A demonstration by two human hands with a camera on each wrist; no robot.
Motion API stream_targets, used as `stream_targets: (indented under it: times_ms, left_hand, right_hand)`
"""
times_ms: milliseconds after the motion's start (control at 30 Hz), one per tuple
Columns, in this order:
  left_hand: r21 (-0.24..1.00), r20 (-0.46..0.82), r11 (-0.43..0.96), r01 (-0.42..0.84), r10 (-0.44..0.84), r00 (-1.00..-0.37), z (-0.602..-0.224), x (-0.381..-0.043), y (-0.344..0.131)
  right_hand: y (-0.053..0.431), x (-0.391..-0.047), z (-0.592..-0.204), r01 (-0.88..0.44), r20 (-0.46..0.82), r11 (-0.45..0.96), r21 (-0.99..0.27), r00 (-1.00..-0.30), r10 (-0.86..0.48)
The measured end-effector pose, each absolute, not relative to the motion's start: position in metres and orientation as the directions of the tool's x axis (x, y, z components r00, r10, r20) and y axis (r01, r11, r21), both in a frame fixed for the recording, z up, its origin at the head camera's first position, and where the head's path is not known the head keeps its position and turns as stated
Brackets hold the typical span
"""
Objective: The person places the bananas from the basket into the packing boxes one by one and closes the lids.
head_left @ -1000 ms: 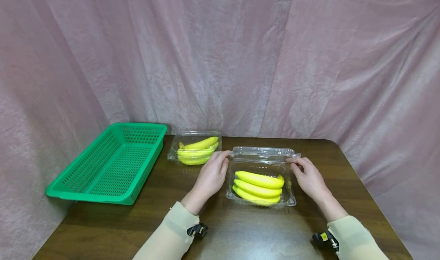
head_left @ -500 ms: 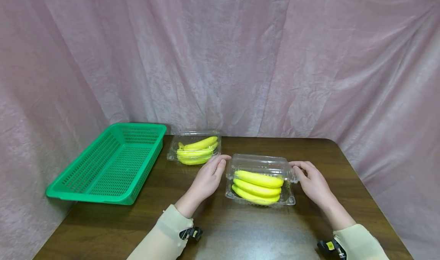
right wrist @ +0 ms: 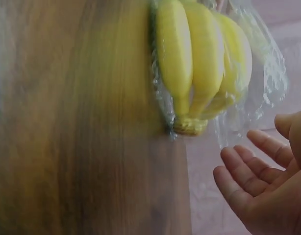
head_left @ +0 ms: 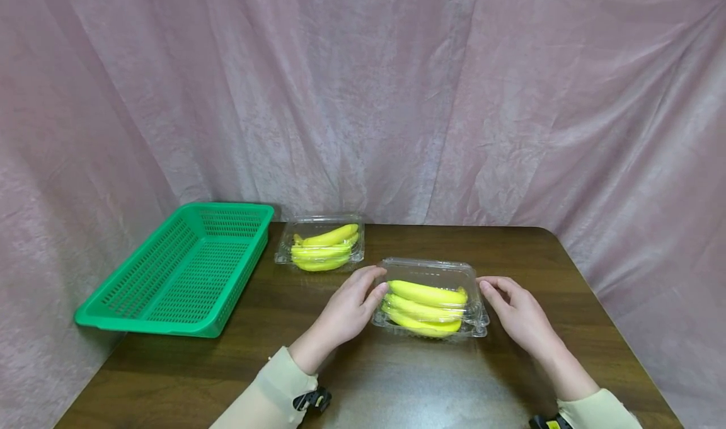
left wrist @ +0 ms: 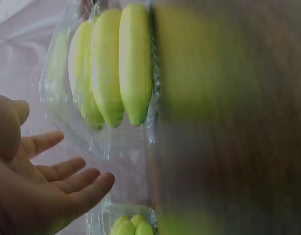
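Note:
A clear plastic clamshell container sits on the table with its lid down over a bunch of yellow bananas. At its left side is my left hand, fingers loosely extended near the lid's edge. On the opposite side, my right hand has its fingers stretched out by the lid. Both wrist views show relaxed, spread fingers holding nothing, next to the bananas and the clear lid. Whether the lid's front edge is snapped shut cannot be told.
Behind and to the left lies a second clear container with bananas under its lid. A green plastic basket stands at the left of the brown wooden table. A pink curtain hangs behind.
The container's lid has swung forward and down over the bananas. Both hands have followed it toward the near side, and their fingers have come off its corners.

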State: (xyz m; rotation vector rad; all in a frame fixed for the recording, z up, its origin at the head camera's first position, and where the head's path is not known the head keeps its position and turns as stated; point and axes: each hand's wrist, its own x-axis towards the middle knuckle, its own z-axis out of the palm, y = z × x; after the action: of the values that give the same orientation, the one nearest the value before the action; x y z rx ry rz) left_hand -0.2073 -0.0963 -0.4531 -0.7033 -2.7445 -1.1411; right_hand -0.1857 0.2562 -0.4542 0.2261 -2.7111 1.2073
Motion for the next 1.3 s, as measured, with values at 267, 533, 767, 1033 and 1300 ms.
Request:
stream_targets:
  times_ms: [267,533,767,1033,1300]
  left_hand:
    - [0.587,0.207,0.678,0.442,0.402,-0.892,-0.455,-0.193,-0.091]
    - [0.545,0.171,0.721,0.427,0.403,-0.899,-0.458,-0.185,-0.089]
    - [0.524,0.170,0.738,0.424,0.398,-0.902,-0.460,-0.183,-0.088]
    - [0.509,0.168,0.753,0.416,0.387,-0.907,-0.460,-0.184,-0.086]
    - [0.508,0.175,0.749,0.425,0.393,-0.903,-0.459,-0.190,-0.085]
  right_hand:
    - [0.251,-0.167,-0.447,-0.131,0.078,0.678,-0.723,-0.991,-0.108]
    - [0.243,-0.154,-0.450,-0.104,0.015,0.702,-0.705,-0.991,-0.131]
    - [0.237,-0.150,-0.453,-0.147,0.068,0.723,-0.675,-0.988,-0.137]
    - [0.234,-0.152,-0.453,-0.159,0.081,0.721,-0.675,-0.987,-0.142]
    - [0.236,-0.159,-0.454,-0.157,0.066,0.706,-0.690,-0.986,-0.154]
